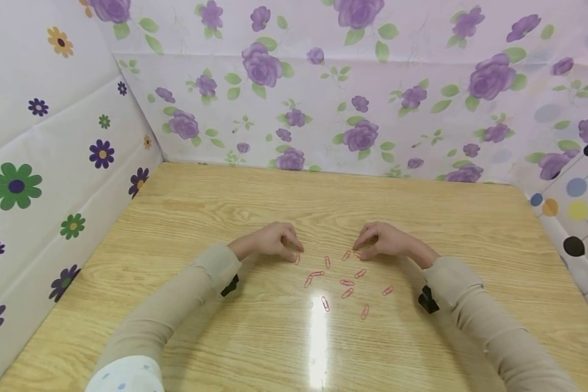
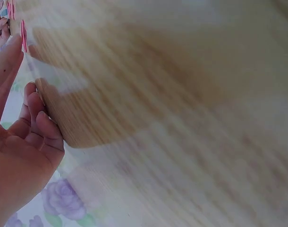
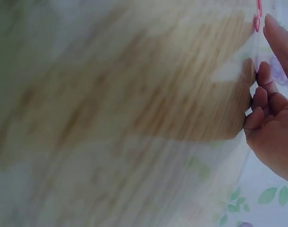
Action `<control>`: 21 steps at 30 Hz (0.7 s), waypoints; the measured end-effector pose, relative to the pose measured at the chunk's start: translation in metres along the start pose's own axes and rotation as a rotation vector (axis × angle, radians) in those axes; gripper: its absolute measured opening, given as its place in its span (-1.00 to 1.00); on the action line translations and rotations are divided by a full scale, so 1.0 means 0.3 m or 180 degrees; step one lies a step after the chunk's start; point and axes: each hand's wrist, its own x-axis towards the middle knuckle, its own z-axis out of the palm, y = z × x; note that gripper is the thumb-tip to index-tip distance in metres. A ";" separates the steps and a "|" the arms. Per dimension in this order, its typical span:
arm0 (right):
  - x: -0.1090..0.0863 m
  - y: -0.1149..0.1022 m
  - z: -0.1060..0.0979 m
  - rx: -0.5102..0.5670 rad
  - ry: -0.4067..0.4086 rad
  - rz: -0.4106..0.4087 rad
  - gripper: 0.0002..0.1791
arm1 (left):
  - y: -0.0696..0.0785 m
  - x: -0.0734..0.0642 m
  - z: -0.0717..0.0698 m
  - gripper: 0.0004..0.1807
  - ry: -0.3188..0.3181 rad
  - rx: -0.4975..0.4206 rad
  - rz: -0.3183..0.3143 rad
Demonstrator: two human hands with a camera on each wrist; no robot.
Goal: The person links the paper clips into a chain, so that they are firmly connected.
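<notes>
Lower centre: pink paper clips (image 1: 347, 283) scattered on wooden table (image 1: 225, 343). Centre: left hand (image 1: 274, 239) and right hand (image 1: 387, 240), thumb and forefinger narrowly apart at one clip (image 1: 298, 259) each, grip impossible to tell; best pinched by long sides

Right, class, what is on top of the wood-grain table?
Scattered pink paper clips lie on it, with the left hand and right hand beside some. Anything under the hands or sleeves is hidden.

The tabletop (image 1: 255, 343) looks glossy wood, the paper clips (image 1: 325, 304) smooth.
</notes>
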 end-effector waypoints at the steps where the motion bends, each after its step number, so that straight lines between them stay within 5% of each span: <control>1: 0.002 0.000 0.001 -0.0018 0.0012 -0.0013 -0.77 | 0.000 0.002 0.001 -0.74 0.0006 -0.0017 0.0007; 21: 0.002 -0.020 0.030 -0.0035 0.0094 -0.0080 -0.91 | 0.026 0.007 0.006 -0.88 0.0048 0.0203 0.0021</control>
